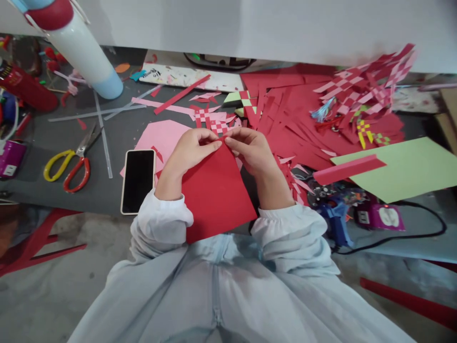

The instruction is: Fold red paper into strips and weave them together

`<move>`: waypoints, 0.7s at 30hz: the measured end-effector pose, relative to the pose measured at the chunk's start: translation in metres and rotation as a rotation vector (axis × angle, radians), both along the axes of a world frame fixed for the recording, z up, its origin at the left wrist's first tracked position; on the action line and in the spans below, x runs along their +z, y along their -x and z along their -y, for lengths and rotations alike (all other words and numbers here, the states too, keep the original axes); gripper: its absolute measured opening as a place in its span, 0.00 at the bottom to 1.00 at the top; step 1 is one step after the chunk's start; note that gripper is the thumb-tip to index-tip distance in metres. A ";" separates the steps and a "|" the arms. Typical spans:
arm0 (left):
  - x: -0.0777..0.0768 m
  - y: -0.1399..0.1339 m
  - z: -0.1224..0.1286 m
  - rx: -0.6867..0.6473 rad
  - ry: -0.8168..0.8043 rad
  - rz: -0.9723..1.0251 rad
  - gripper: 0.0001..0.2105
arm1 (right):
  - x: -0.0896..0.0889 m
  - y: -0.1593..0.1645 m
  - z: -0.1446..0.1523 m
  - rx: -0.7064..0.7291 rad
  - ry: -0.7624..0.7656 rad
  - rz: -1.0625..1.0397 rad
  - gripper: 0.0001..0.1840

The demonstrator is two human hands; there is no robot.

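A sheet of red paper [217, 195] hangs between my hands at the table's front edge, its lower part reaching over my lap. My left hand [193, 150] pinches its top edge between thumb and fingers. Close beside it, my right hand [252, 147] pinches the same top edge, thumbs nearly meeting. Just beyond my fingertips lie small red-and-pink woven paper pieces [217, 125]. Pink paper [162, 136] lies flat left of my left hand, partly under a phone [138, 182] with a dark screen.
Scissors [80, 155] with yellow and orange handles and clear glue sticks [103, 138] lie left, near a tall white bottle [87, 57]. Red paper strips [285, 114] heap at the back right. Green paper [410, 169], a blue glue gun [335, 219] and its cable [410, 236] lie right.
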State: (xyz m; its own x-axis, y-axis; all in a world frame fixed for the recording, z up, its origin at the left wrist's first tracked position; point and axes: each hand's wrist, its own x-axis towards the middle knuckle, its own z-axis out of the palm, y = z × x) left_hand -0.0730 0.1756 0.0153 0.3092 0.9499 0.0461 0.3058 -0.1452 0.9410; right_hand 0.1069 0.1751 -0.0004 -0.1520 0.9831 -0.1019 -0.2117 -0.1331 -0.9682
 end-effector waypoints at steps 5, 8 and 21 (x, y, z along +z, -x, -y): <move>-0.002 -0.003 0.001 0.031 0.047 0.074 0.06 | -0.002 -0.001 -0.001 0.001 0.030 -0.055 0.18; 0.003 -0.004 0.003 0.046 0.077 0.115 0.05 | -0.002 -0.003 0.000 0.014 0.016 -0.071 0.17; 0.016 -0.006 0.005 0.120 0.199 0.198 0.05 | -0.001 -0.001 0.001 0.024 -0.183 0.010 0.23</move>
State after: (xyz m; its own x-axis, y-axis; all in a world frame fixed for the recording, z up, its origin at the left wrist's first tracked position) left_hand -0.0668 0.1710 0.0315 0.1979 0.9755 -0.0960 0.1177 0.0736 0.9903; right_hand 0.1082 0.1745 -0.0012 -0.1752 0.9816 0.0766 -0.2004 0.0406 -0.9789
